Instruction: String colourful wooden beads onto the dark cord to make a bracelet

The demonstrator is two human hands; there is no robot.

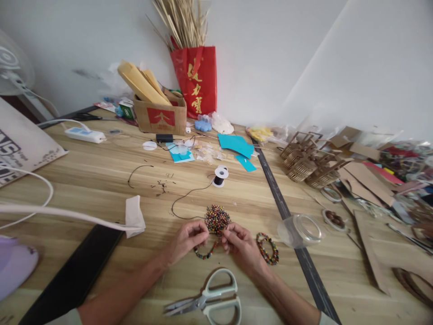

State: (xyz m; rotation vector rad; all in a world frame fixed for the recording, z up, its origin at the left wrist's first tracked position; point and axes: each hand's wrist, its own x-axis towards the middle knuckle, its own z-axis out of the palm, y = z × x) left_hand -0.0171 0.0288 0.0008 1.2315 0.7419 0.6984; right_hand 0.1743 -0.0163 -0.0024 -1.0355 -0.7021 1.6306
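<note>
Across the worktop [111, 180], a dark cord [172, 206] curves slackly, presumably so it won't tug. The left hand [191, 237] has its fingers pinched together, seemingly on one end of the beaded strand [203, 257], which bows between the hands; scissors [201, 302] lie nearer the person, probably to stay clear yet reachable. A bead pile [217, 219] sits just beyond the fingers, likely for easy picking, with the spool [219, 177] behind it. The right hand [241, 246] has its fingers closed too, apparently on the strand's other end, though the exact grip is hidden. Farther right, a bead loop [261, 247] rests apart, perhaps to avoid mixing.
</note>
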